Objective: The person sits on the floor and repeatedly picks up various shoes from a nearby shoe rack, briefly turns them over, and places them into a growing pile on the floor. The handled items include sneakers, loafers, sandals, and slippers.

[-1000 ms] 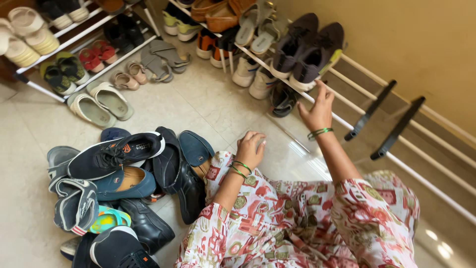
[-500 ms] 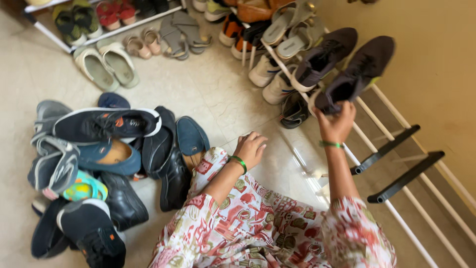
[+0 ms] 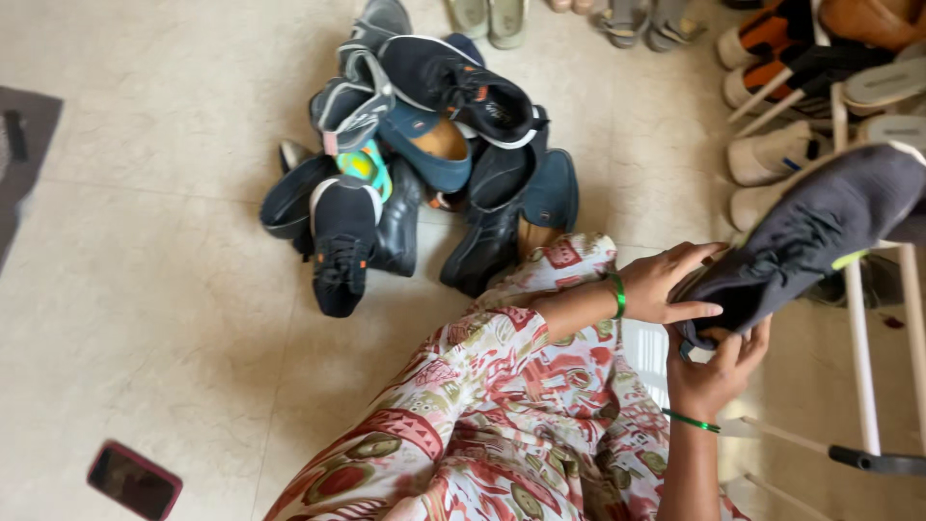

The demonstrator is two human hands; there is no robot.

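Observation:
A dark grey sneaker point(image 3: 820, 232) with a yellow-green edge is held over my lap, its toe pointing up and to the right. My right hand point(image 3: 714, 371) grips its heel from below. Laid over the heel from the left, my left hand point(image 3: 666, 285) has its fingers on the shoe's collar. Both wrists wear green bangles. My knees, in red and cream patterned cloth point(image 3: 502, 405), fill the lower middle of the view.
A pile of dark shoes and sandals point(image 3: 424, 164) lies on the tiled floor ahead. The white rods of a shoe rack point(image 3: 858, 338) with white sneakers point(image 3: 772, 154) stand at the right. A phone point(image 3: 133, 479) lies at lower left, and a dark mat point(image 3: 24, 145) at far left.
My right hand took the grey sneaker off the rack and brought it down to my lap. My left hand left my knee and joined it. My view swung left and down.

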